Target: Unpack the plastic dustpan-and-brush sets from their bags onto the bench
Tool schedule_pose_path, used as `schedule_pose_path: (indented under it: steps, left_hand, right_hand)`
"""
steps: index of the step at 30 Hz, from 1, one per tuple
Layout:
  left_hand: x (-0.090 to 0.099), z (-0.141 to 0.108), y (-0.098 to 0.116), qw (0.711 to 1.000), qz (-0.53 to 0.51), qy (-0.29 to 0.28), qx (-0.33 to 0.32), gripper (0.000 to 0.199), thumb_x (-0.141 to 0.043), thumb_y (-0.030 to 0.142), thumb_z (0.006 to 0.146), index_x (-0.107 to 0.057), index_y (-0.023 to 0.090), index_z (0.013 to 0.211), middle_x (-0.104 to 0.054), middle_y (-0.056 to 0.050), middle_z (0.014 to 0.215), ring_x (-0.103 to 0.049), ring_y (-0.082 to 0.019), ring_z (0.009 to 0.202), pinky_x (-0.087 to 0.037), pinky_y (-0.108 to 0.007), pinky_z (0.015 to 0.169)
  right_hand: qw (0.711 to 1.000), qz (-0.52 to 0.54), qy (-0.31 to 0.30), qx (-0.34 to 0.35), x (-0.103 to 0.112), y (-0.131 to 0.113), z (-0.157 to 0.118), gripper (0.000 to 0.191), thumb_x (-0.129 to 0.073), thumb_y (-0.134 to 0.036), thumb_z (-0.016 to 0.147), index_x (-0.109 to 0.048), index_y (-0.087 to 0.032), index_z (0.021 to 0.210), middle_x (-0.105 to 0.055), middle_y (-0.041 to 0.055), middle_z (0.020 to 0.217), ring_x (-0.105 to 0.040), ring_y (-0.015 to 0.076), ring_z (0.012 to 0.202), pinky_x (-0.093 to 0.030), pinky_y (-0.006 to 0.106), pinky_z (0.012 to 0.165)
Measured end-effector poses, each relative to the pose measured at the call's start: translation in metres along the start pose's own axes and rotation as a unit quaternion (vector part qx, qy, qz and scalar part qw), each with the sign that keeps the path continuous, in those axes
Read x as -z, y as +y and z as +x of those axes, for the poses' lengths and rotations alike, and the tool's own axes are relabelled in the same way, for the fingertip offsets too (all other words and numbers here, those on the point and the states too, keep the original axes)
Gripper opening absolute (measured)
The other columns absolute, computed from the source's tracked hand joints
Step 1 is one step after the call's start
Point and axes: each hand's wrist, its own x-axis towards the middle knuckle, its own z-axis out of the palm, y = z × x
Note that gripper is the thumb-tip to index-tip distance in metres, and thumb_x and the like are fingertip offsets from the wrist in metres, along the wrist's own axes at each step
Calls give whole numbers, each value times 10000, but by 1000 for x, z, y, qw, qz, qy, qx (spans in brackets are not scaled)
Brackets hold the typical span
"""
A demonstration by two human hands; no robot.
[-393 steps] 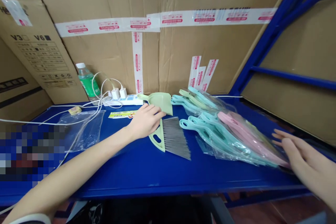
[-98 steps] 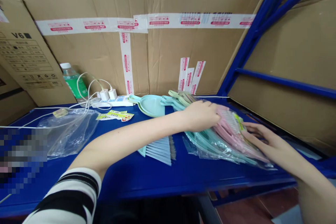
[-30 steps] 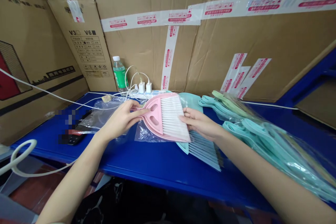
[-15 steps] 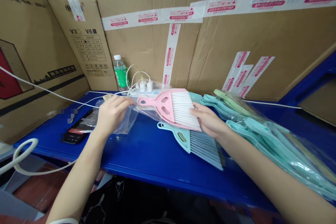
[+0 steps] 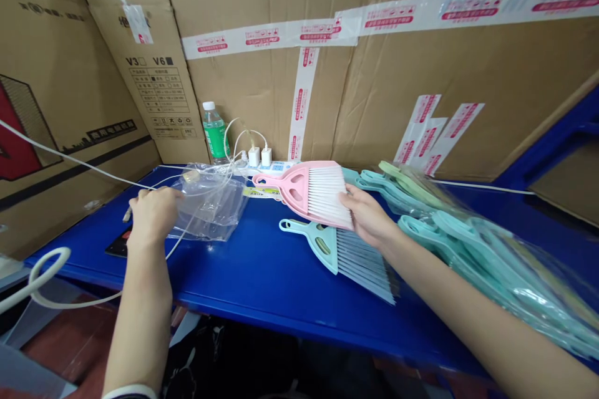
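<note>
Carton (image 5: 163, 96) w/ "V3" & "V6" print stands at far L, behind a blue table (image 5: 243, 274). On the table's L side, the person's L hand (image 5: 154, 215) is palm-down, fingers curled under; fingertips are hidden, so can't tell how far open it is or if it has hold of anything. A dark flat device (image 5: 116, 244) lies partly under that hand. Just R of it, clear plastic bags (image 5: 210, 209) lie crumpled, w/ white cables (image 5: 238, 137) about them. At the back: upright bottle (image 5: 216, 137), green label, white cap; then a power strip (image 5: 281, 166) w/ 2 white plugs.

In front of the strip is a yellow label (image 5: 259, 192), partly covered. Mid-table, the R hand (image 5: 369, 215) has its thumb closed on the white bristles, fingers behind, gripping the pink brush (image 5: 298, 190) & pink dustpan (image 5: 322, 163) stacked tog., handles pointing L. Below & partly behind them, a teal brush (image 5: 322, 243) lies on the table, gray bristles toward R. A teal dustpan (image 5: 350, 176) peeks out behind the R hand.

At R: more teal & green pcs., i.e. wrapped sets (image 5: 468, 249), in clear plastic, by the R forearm. Taped cardboard (image 5: 374, 87) forms the bkgd.
</note>
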Motion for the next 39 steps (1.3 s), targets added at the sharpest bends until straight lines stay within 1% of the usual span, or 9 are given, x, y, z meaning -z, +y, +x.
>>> schedule_pose_path:
  steps: [3,6,8,11,14,16,19,25,39]
  left_hand:
    - [0,4,22,992,89,72,51,350,-381,125,841,-709,247,836,-665,-115,933,-558,-404,1023,-402,-680,794]
    - [1,14,69,990,62,109,-68,371,-354,160,904,-610,163,1174,-569,-178,1261,-469,-372,1239,-392,-609,987]
    - [-4,19,99,980,18,68,-185,423,-418,294,939,-487,116,1317,-507,-203,1347,-476,-327,1249,-440,-510,997]
    - [-18,22,124,964,29,-7,-263,454,-406,321,964,-443,93,1354,-636,-174,1141,-600,-277,1037,-517,-434,862]
    - [-29,19,125,959,50,-10,-278,392,-349,306,993,-515,113,1292,-678,-121,949,-633,-241,862,-530,-383,765]
    - [-32,17,122,956,50,14,-288,387,-350,325,999,-538,115,1265,-676,-119,950,-637,-233,859,-532,-363,762]
    - [-32,13,124,953,50,33,-297,382,-358,331,1001,-540,121,1263,-677,-108,942,-639,-220,847,-540,-336,740]
    - [-35,8,133,948,49,45,-310,359,-396,327,992,-559,138,1251,-681,-94,919,-641,-212,804,-545,-321,685]
    - [-33,6,139,940,-15,81,-331,392,-357,325,1007,-502,212,1353,-662,-36,849,-622,-164,771,-524,-276,696]
  right_hand:
    - [1000,10,7,5,-3,-1,-2,217,-480,-168,817,-538,-246,1011,-730,55,977,-678,245,1013,-570,450,860]
    - [1000,12,-1,16,-8,-2,-6,222,-482,-154,809,-542,-241,1004,-730,44,961,-678,226,995,-535,437,923]
    - [999,-5,-25,31,-9,-1,-8,233,-497,-161,805,-551,-234,1020,-725,41,972,-672,217,992,-508,430,960]
    - [994,-72,-69,51,-5,2,-7,288,-504,-204,824,-565,-209,1105,-708,58,996,-654,215,1003,-482,432,983]
    - [975,-189,-70,92,3,0,-4,392,-490,-252,848,-529,-190,1233,-667,87,1046,-642,227,979,-514,446,915]
    - [935,-290,-26,201,6,-7,-8,403,-478,-289,871,-515,-188,1259,-620,114,1116,-609,249,1028,-512,467,894]
    - [822,-416,-17,389,2,-20,-23,281,-434,-323,931,-583,-190,1127,-597,116,1086,-558,262,1057,-470,482,915]
    - [683,-578,-160,417,-20,-12,-49,256,-549,-343,922,-663,-123,987,-578,119,935,-517,259,916,-465,420,824]
    - [703,-613,-98,348,-34,-8,-55,186,-685,-354,812,-677,-175,759,-495,68,861,-424,236,872,-384,356,777]
